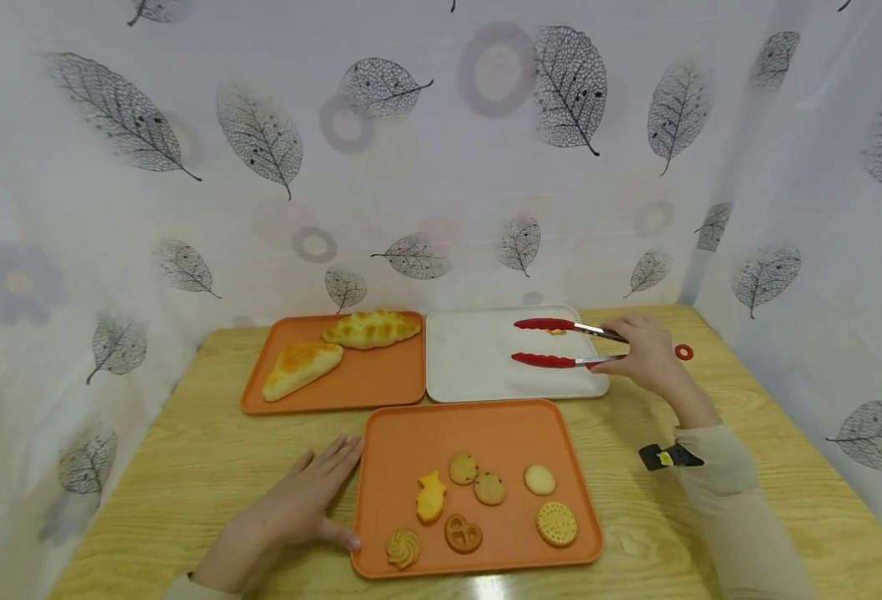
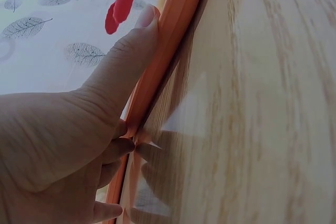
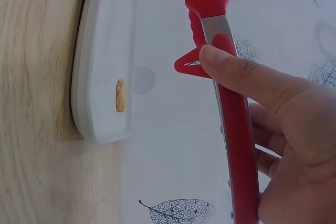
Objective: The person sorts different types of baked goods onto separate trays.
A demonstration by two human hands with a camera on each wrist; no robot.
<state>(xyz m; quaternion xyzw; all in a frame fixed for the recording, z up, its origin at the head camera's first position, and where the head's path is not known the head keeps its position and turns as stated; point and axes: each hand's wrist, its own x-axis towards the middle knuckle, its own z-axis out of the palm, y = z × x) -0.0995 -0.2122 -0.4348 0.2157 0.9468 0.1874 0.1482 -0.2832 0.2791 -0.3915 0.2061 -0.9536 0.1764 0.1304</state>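
My right hand (image 1: 647, 354) grips red-tipped metal tongs (image 3: 239, 150), whose arms stand spread apart over the white tray (image 1: 478, 362). Nothing is between the tongs' tips. A small golden-brown baked piece (image 3: 120, 96) lies near one end of the white tray, partly hidden by the upper tong arm in the head view. With fingers extended, my left hand (image 1: 294, 504) rests at the left edge of the front orange tray (image 1: 448, 425). On that tray lie a fish-shaped cookie (image 1: 431, 500), a pretzel (image 1: 463, 534), a swirl cookie (image 1: 403, 548), a dotted round biscuit (image 1: 557, 524) and several other cookies.
Behind on the left, a second orange tray (image 1: 381, 383) holds a triangular bread (image 1: 302, 371) and a braided loaf (image 1: 372, 330). It sits beside the white tray on the wooden table (image 1: 186, 450). A leaf-patterned curtain (image 1: 441, 167) surrounds the table's back and sides.
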